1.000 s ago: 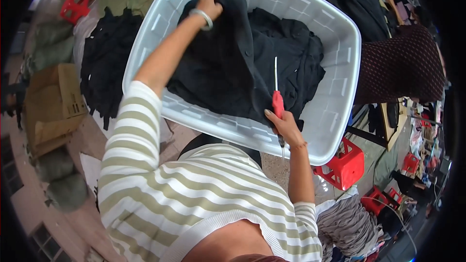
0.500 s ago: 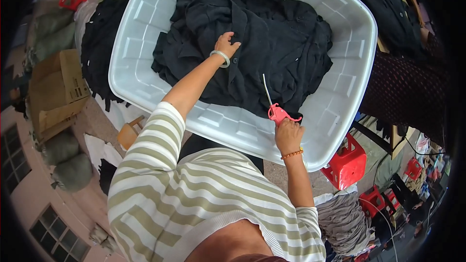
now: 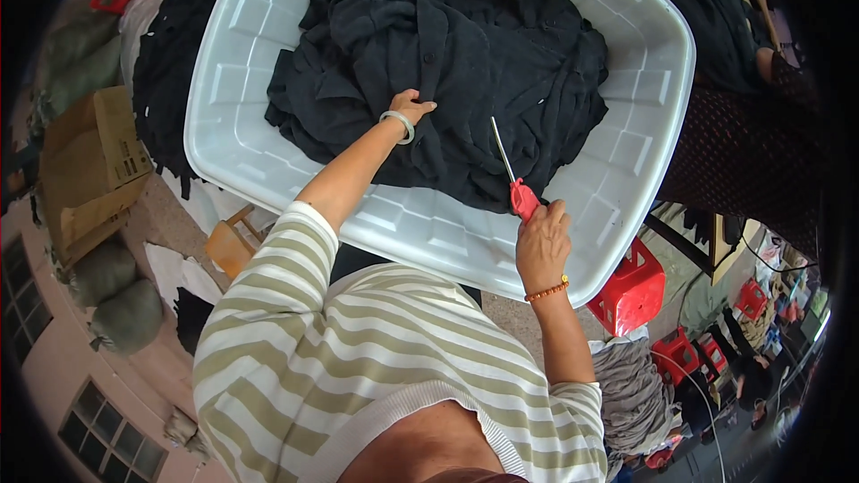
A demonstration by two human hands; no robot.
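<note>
A black buttoned garment (image 3: 483,80) lies crumpled in a large white plastic tub (image 3: 658,116). My left hand (image 3: 412,108), with a pale bangle at its wrist, is closed on the cloth along the garment's button edge. A button shows just beyond that hand. In my right hand (image 3: 543,241) is a red air blow gun (image 3: 525,200), its thin metal tube pointing up and slightly left over the cloth. My right fingers wrap round its handle, hiding most of it.
Left of the tub are more black cloth (image 3: 174,63), a cardboard box (image 3: 89,170) and a wooden stool (image 3: 231,246). Red plastic stools (image 3: 629,291) stand at the right. A co-worker in a dark dotted sleeve (image 3: 747,156) is by the tub's right side.
My left hand has come nearer to me along the garment's button edge. The blow gun has turned in my right hand, which has moved slightly right. The whole view has shifted slightly.
</note>
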